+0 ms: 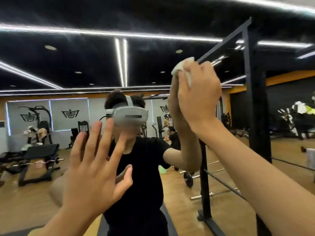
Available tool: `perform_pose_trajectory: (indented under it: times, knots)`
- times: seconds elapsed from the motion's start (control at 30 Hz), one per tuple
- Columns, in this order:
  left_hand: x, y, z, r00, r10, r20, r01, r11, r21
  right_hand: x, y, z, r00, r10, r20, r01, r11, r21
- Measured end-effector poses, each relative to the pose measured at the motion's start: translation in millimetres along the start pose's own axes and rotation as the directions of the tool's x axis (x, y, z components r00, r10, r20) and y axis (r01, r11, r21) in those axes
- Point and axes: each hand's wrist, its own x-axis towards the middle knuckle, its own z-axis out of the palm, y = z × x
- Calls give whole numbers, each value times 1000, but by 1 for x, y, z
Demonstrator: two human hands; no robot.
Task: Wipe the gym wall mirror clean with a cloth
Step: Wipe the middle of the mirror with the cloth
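Our left hand (pixel 95 167) is raised before the mirror (pixel 68 65), its grip wide, fingers spread and holding nothing; we cannot tell whether it touches it. Higher and to the right, our right hand (pixel 199 96) holds the bunched white cloth (pixel 180 67) in its grip, pressed against the mirror.

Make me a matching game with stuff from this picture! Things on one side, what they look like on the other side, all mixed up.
Things:
1. cloth
2. left hand
3. right hand
4. metal frame

What they look like:
A. black and tall
B. fingers spread wide, holding nothing
C. white and bunched up
D. raised high, holding the cloth

Right pairs: 1-C, 2-B, 3-D, 4-A.
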Motion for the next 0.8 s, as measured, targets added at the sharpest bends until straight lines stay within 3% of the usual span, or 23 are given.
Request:
perform_pose_trajectory:
  times: [0.13,0.23,0.33,0.43,0.57,0.63,0.8]
  knots:
    - [1,-3,-3,999,11,31,-11,1000,7,-25,-84,20,955,-285,78,271,950,154]
    - [0,-5,-8,999,18,48,-17,1000,-4,-25,-65,12,857,-502,121,480,861,172]
    - [1,-8,-16,996,58,66,-55,997,-48,-5,12,-5,916,-387,105,389,921,6]
    - [-3,-22,-29,995,62,75,-58,997,-56,-5,74,-33,989,-125,76,135,980,-144]
    - [-21,-40,-31,997,-46,56,47,999,-18,-24,44,-28,957,290,28,-284,950,-128]
    - [-25,-41,-23,996,-59,62,60,998,-16,-37,3,-14,965,263,18,-261,963,-74]
    - [-27,-42,-9,998,-58,8,58,998,2,-82,-107,7,987,-146,72,131,973,189]
